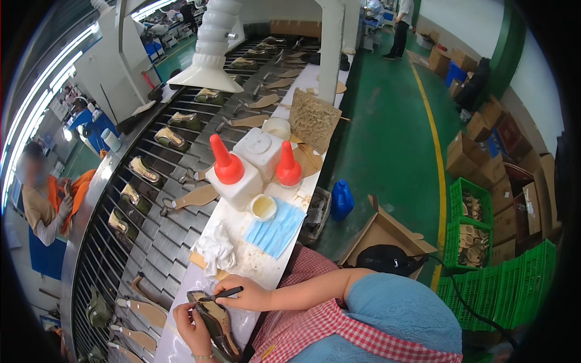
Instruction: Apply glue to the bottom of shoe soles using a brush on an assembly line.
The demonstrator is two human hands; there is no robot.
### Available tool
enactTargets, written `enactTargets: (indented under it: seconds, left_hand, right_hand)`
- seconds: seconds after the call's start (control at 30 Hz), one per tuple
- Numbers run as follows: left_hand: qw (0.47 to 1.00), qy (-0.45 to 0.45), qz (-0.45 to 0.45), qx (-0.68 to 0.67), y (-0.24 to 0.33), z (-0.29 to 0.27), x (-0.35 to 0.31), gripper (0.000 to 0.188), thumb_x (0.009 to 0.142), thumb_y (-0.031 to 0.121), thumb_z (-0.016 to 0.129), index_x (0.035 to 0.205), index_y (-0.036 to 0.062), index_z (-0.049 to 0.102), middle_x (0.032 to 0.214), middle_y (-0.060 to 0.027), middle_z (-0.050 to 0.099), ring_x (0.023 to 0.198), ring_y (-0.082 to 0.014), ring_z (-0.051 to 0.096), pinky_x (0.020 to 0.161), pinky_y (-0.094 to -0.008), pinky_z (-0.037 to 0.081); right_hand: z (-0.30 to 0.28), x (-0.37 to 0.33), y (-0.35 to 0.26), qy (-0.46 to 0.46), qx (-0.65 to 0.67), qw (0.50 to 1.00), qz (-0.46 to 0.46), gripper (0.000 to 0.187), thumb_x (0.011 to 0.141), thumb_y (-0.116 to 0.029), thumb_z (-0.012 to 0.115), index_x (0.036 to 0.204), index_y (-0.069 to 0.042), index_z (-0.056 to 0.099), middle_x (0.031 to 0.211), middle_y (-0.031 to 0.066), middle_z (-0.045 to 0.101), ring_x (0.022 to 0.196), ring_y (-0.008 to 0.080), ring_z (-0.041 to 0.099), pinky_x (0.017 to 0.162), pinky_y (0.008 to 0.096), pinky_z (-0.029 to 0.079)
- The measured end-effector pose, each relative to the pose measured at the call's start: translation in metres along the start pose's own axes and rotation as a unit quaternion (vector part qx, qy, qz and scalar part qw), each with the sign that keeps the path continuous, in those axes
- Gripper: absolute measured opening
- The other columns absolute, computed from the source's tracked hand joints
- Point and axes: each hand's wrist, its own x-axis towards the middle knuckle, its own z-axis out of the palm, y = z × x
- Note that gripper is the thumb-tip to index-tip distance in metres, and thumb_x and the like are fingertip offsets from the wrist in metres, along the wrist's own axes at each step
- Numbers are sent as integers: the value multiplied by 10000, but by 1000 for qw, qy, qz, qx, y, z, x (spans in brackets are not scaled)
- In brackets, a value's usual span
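Note:
My left hand [192, 331] is closed on the near side of a dark green shoe upper [213, 316], which lies bottom up at the bench's edge and shows its pale underside. Between the fingers of my right hand [250, 295] is a slim black-handled tool [229, 292], its thin tip at the shoe's underside; whether that tip has bristles I cannot make out. Just beyond lies a crumpled white cloth [216, 247]. Farther up the bench are a blue face mask [275, 227], a small cup of pale liquid [263, 207] and two white bottles with red cone caps [227, 162].
On my left runs a metal conveyor [151, 225] carrying green shoe uppers [144, 169] and tan soles [195, 196]. A white duct hood [206, 77] hangs above it. Across stands a person with orange cloth [77, 192]. Green crates [471, 242] and cardboard boxes [466, 152] are at right.

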Motion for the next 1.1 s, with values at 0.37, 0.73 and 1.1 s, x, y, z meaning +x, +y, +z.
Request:
enactTargets:
  seconds: [0.37,0.73,1.1]
  left_hand:
    - [999,21,-26,39,-8,-8,-10,153,836,-59,542,968,-4,594,977,-108,553,866,-228,567,718,-302,480]
    - [999,30,20,23,-1,0,4,152,853,-10,566,987,21,629,974,-140,593,842,-304,605,736,-354,499]
    - [999,43,1,25,-5,-4,0,133,857,-15,551,957,26,629,952,-131,598,830,-314,599,734,-368,483]
  right_hand:
    - [16,-7,4,9,9,1000,-6,187,810,-165,723,953,-60,664,956,89,649,902,239,614,804,332,485]
    - [-2,1,-4,3,-50,999,21,177,805,-88,733,958,-28,665,916,94,646,870,232,610,778,330,474]
    - [12,1,0,-33,-64,997,20,185,806,-91,734,960,-26,654,902,100,631,867,240,608,761,327,477]
